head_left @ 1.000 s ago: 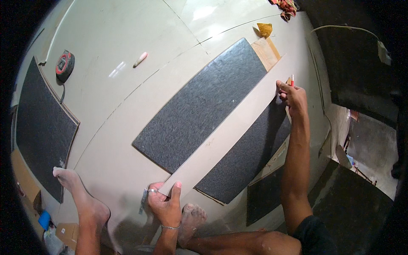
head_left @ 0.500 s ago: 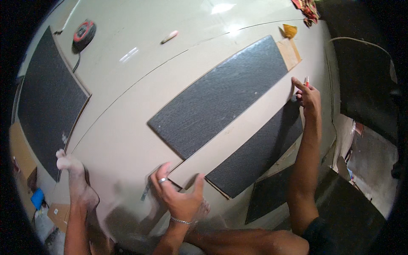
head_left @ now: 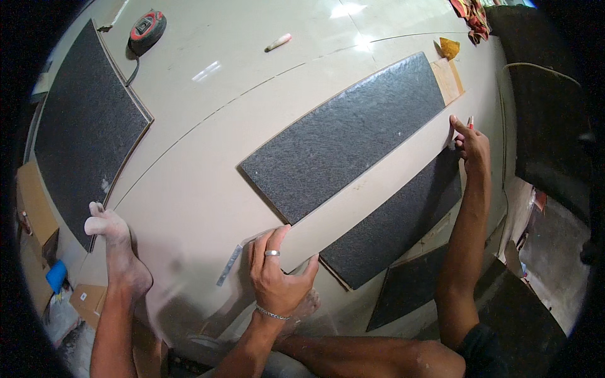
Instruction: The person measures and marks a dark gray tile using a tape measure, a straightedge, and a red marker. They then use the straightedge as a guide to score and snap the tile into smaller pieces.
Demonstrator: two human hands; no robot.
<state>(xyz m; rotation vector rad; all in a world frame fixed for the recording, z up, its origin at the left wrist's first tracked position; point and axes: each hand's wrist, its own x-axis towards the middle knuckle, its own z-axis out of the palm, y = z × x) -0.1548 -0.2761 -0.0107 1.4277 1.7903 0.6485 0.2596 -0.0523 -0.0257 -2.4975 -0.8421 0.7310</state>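
Note:
A long beige strip (head_left: 372, 189) lies slantwise between two dark grey textured slabs, the far slab (head_left: 346, 135) and the near slab (head_left: 394, 230). At its lower left end my left hand (head_left: 275, 277), with a ring and a bracelet, clasps the strip, fingers along one edge and thumb at the other. My right hand (head_left: 474, 150) is at the strip's upper right end, thumb or forefinger against it. A thin red-and-white pen-like stick (head_left: 471, 122) pokes up from that hand's closed fingers; its lower part is hidden. Beside my left hand lies a small metal ruler (head_left: 229, 264).
A tape measure (head_left: 147, 30), black and red, and a pale stick (head_left: 278, 42) lie on the glossy floor. Another dark slab (head_left: 88, 132) is at left, near my bare foot (head_left: 116, 233). Past the far slab lie a wooden piece (head_left: 448, 82), a yellow scrap (head_left: 449, 48) and a patterned cloth (head_left: 472, 19).
My left hand has closed in from loosely spread around the strip's near end to gripping it. The whole view has shifted, things sitting farther right. My right hand stays at the far end.

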